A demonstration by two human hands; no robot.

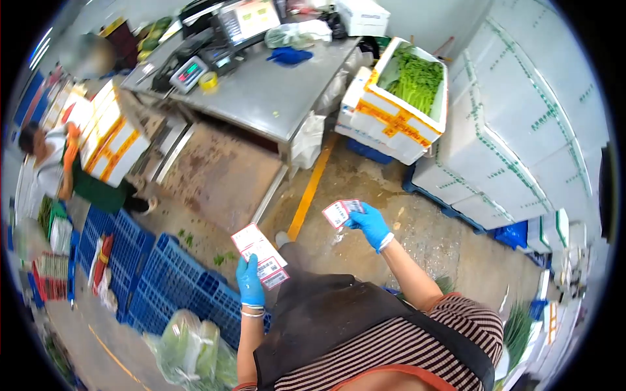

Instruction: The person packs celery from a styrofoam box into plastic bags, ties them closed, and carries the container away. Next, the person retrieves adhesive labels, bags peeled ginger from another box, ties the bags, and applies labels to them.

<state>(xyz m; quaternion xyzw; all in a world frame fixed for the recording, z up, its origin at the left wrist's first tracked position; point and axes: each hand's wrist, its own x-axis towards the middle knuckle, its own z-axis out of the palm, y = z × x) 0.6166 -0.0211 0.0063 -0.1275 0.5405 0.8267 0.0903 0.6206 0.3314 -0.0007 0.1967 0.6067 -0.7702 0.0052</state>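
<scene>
Both of my hands wear blue gloves. My left hand [250, 283] is closed on a strip of white labels with red borders [259, 251], some printed with barcodes. Held out to the right, my right hand [370, 225] pinches a smaller piece of red-bordered labels [339, 213]. The two label pieces are apart, both in the air above the floor. Print on them is too small to read.
Ahead stands a metal table [261, 91] with a scale [189, 73] and a monitor [248, 23]. Leafy greens fill a foam box [398, 124]; stacked foam boxes [515, 130] rise at right. Blue pallets [176, 280] lie at left, near a person carrying a foam box [117, 146].
</scene>
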